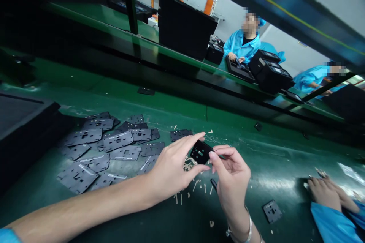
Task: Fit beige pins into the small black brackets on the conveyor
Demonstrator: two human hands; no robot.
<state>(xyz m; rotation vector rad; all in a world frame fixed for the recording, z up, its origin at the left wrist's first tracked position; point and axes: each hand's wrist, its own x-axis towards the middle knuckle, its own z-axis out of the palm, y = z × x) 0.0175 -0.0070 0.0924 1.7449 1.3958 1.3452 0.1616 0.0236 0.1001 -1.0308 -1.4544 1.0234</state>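
My left hand [168, 163] holds a small black plastic plate [200, 152] with cut-outs, gripping its edges between thumb and fingers above the bench. My right hand [232, 171] is closed at the plate's right corner, thumb and forefinger pinched there; anything small between those fingertips is hidden. A short dark rod end [213, 185] shows beside my right palm, and I cannot tell whether it is held. Under the hands lie several small pale strips [195, 185]. Left of my left hand spreads a loose pile of flat dark plates [118, 141] with cut-outs, some bearing light strips.
A large black box [25, 121] stands at the left. One dark plate [272, 212] lies on the green bench [245, 205] at the lower right. A co-worker's hands [327, 191] in blue sleeves rest at the right edge. Beyond the dark rail, other people sit among black boxes [272, 70].
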